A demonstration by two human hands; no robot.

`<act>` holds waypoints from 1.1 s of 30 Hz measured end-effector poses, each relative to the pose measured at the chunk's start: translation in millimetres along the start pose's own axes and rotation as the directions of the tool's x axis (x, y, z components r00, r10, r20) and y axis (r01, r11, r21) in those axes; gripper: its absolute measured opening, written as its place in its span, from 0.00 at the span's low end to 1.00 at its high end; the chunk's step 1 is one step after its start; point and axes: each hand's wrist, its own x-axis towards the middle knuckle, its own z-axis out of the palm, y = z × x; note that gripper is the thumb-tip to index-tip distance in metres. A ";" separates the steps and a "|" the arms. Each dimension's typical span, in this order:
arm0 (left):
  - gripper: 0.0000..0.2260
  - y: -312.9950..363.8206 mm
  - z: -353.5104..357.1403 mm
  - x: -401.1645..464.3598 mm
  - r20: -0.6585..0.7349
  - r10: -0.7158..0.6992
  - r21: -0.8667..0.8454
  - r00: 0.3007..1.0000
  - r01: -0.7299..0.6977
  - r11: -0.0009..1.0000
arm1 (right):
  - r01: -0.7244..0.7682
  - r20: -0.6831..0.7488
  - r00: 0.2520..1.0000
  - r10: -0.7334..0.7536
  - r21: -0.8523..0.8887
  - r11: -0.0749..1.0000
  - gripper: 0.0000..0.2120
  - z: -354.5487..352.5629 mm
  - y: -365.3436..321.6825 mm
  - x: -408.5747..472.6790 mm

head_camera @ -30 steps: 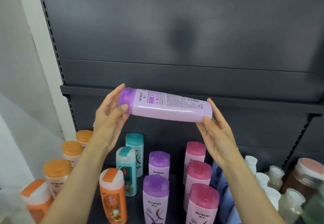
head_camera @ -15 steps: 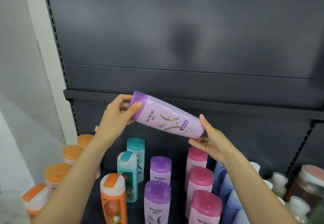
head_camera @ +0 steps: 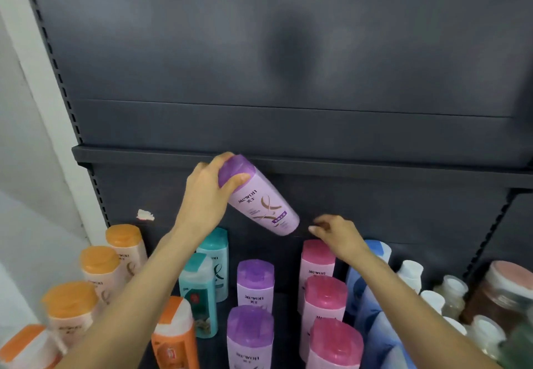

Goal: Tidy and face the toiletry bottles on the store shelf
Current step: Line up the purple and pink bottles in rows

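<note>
My left hand [head_camera: 206,195] grips the purple cap end of a lilac Mewon bottle [head_camera: 261,202], which tilts down to the right with its printed front facing me, above the shelf's back row. My right hand [head_camera: 339,234] hovers just right of the bottle's base, fingers loosely curled, apart from it and holding nothing. Below stand two upright purple-capped Mewon bottles [head_camera: 255,280], with a gap behind them.
Pink-capped bottles [head_camera: 324,300] form a column right of the purple ones, then blue bottles [head_camera: 372,296], white-capped ones [head_camera: 409,273] and a brown jar [head_camera: 501,290]. Teal bottles [head_camera: 215,256] and orange-capped bottles [head_camera: 99,267] stand left. The dark upper shelf edge [head_camera: 375,168] runs above.
The lilac bottle turned label-forward and swung from level to steeply tilted, lower toward the shelf. My right hand let go of its base and drew away to the right.
</note>
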 end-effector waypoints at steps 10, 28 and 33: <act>0.22 -23.4 60.8 -1.5 0.306 -0.029 0.085 0.952 0.003 0.996 | 0.114 0.225 0.973 -0.047 -0.292 0.950 0.23 20.8 27.0 26.7; 0.23 -67.6 133.3 -14.1 0.513 -0.173 0.206 0.841 0.075 0.976 | 0.138 0.163 0.981 -0.104 -0.213 0.967 0.20 28.0 39.8 29.3; 0.23 -71.0 135.5 -18.7 0.517 -0.197 0.222 0.833 0.091 0.971 | 0.120 0.160 0.983 -0.087 -0.208 0.971 0.19 29.2 41.9 28.2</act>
